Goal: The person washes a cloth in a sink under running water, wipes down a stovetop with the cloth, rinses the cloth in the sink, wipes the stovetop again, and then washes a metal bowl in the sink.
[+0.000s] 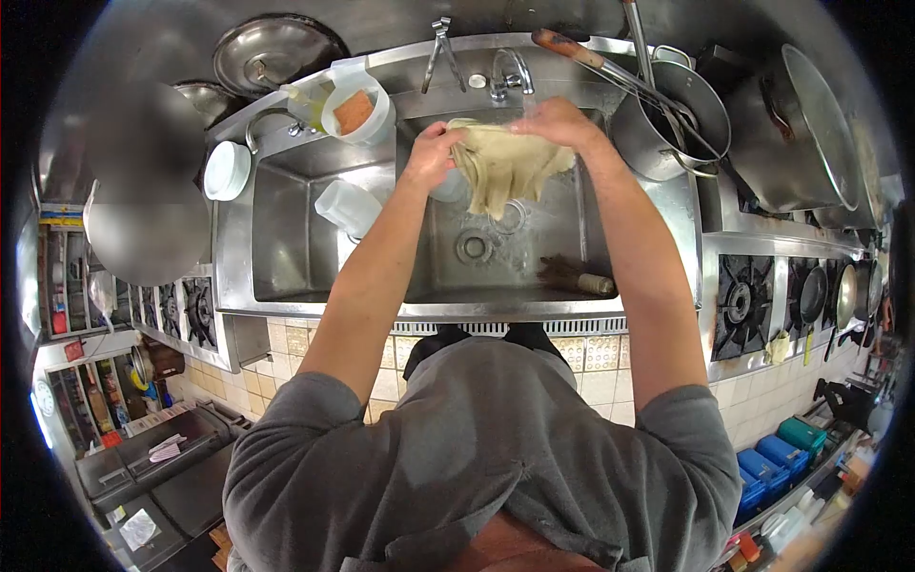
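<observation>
Wears a dark grey, soft cloth shirt (419, 458), creased across the front. Has short, loose grey sleeves (310, 419) ending well back from the bare left hand (437, 154) and bare right hand (558, 124). Opens at a grey folded collar (610, 555), farthest from both hands. Shows black footwear or trouser ends (435, 345) nearer the hands, partly hidden.

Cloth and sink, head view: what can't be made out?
- Left hand, head view: some fingertips hidden by the cloth.
- Right hand, head view: fingers blurred.
- Translucent item, head view: partly covered by cloth.
- Brown matter, head view: too small to identify.
- Far left, head view: grey blur hides what's there.
</observation>
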Motion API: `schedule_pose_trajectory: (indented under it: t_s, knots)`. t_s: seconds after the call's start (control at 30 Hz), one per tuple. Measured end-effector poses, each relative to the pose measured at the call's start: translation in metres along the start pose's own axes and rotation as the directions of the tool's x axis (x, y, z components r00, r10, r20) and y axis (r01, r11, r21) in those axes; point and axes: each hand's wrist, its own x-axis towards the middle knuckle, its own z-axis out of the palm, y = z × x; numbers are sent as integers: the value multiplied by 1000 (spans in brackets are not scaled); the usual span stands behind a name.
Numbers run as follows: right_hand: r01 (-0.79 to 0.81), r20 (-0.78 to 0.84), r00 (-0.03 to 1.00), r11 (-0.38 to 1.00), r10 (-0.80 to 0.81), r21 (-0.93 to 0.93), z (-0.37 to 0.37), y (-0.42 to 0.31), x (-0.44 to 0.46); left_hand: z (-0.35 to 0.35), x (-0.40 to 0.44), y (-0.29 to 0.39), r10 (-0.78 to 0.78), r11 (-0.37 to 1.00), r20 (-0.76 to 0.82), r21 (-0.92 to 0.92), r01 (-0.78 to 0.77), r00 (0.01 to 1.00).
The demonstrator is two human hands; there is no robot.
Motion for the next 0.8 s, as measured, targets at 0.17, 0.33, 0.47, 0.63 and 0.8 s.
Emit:
schedule_pose_trajectory:
  t_s: [0.17, 0.33, 0.47, 0.63, 0.8]
  knots:
    - [-15, -28, 999, 974, 22, 228, -24, 20, -16, -6, -4, -10, -34, 999, 49, 4, 34, 998]
    - [128, -211, 975, 612, 65, 780, -36, 28, -23, 3, 14, -22, -54, 996, 113, 71, 46, 992]
    - [210, -360, 925, 629, 119, 749, -34, 24, -26, 8, 33, -32, -82, 877, 33, 477, 57, 996]
    - [281, -366, 923, 856, -117, 434, -14, 0, -25, 66, 27, -15, 469, 363, 295, 795, -486, 833]
    - [216, -156, 973, 916, -172, 338, -4, -8, -26, 116, 9, 46, 115, 725, 357, 608, -324, 927]
